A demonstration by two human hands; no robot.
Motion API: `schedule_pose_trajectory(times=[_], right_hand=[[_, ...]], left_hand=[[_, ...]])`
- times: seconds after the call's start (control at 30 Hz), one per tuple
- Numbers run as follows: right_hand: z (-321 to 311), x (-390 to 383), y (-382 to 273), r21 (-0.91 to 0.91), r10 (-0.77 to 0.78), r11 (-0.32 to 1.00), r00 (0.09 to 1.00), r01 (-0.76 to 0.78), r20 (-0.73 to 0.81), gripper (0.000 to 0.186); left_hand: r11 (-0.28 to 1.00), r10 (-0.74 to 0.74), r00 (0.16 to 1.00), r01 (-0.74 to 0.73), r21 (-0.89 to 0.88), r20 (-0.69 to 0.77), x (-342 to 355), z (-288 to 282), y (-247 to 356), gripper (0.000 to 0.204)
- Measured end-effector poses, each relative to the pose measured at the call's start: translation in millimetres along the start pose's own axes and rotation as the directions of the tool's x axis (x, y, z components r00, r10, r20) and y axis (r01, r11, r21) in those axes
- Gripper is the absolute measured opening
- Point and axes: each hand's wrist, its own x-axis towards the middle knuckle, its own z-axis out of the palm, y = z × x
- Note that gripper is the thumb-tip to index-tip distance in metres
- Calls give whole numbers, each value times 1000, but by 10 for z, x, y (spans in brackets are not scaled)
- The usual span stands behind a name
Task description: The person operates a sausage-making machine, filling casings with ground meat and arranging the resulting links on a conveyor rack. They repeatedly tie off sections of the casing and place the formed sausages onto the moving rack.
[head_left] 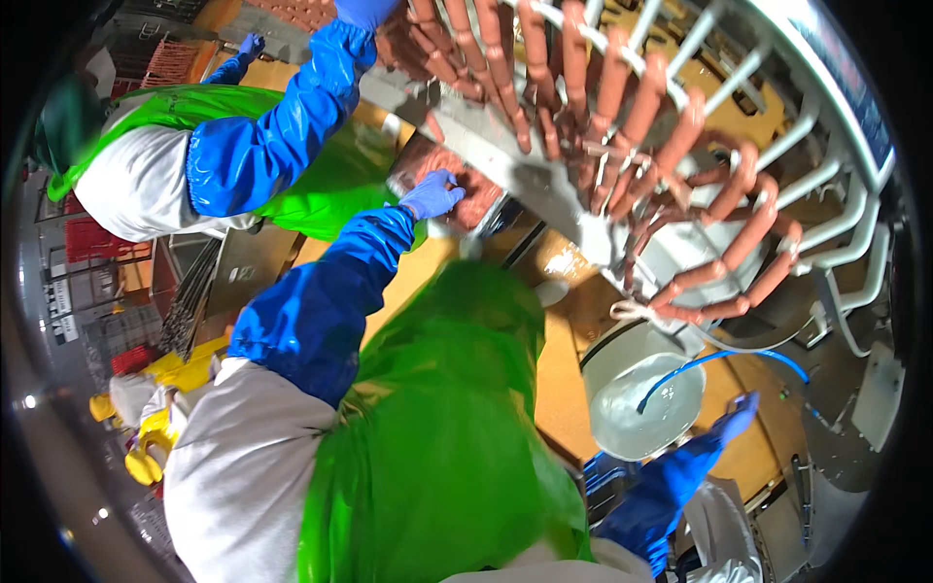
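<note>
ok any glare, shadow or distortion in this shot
Head view: strong shine on the left blue sleeve, a bright glare patch on the tan floor; fisheye bending toward the rim, black corners; sausage links brightly lit, shadows on the pale beam beside them.

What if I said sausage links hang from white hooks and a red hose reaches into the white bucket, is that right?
Not quite: the hose is blue, not red. The head view shows it reaching into the white bucket, with sausage links hanging from white hooks.
</note>
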Motion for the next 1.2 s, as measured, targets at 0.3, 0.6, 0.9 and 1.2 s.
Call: schedule_pose_trajectory(times=[0.3,0.6,0.9,1.2], right_hand=[[-1307,-2480,1842,-199,11,980,999,-2,44,16],[-947,-3981,1926,-514,271,814,959,-271,-77,17],[1087,-3835,1126,-400,291,897,933,-189,210,18],[1668,-3881,938,-419,246,903,912,-93,329,15]], left_hand=[[986,-162,959,150,-70,-232,1337,135,-925,89],[996,-1,1000,3,93,-12,1315,211,-907,81],[772,572,804,-595,225,165,1093,584,-1677,63],[895,431,854,-446,-18,292,446,956,-2466,45]])
